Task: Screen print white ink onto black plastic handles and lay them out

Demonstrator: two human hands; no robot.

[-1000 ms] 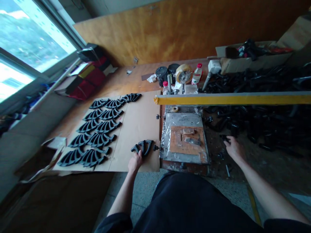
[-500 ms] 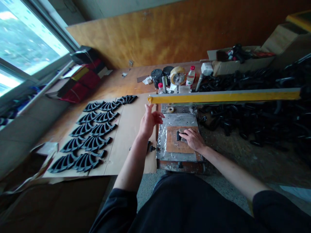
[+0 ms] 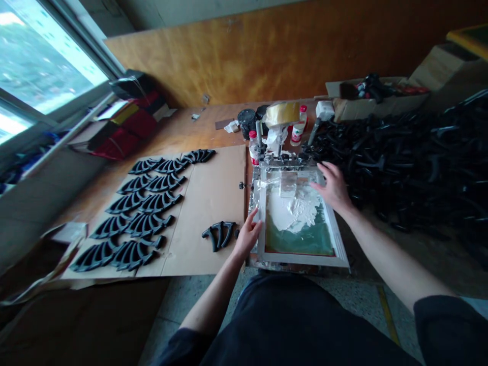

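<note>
A screen-printing frame (image 3: 305, 260) lies flat in front of me, with white ink (image 3: 299, 211) spread over the upper part of its green mesh (image 3: 297, 243). A pale, clear-looking block (image 3: 288, 184), perhaps a squeegee, rests at the far end of the ink. My left hand (image 3: 248, 235) is at the frame's left side with finger and thumb apart; whether it touches the rim I cannot tell. Over the frame's far right corner, my right hand (image 3: 334, 189) is open, thumb and fingers spread. Just left of my left hand, several curved black handle-like parts (image 3: 219, 235) lie on cardboard (image 3: 206, 188).
Rows of similar black parts (image 3: 143, 203) cover the cardboard's left side. A big heap of black parts (image 3: 404, 152) spreads at the right. Behind the frame stand a tape roll (image 3: 282, 114), red-capped bottles (image 3: 298, 129) and a dark tub (image 3: 247, 122). An open carton (image 3: 381, 104) sits farther back.
The raised frame has come down flat over the board and the small black piece there. My left hand has moved down toward me, and my right hand has shifted away and right, off that piece.
</note>
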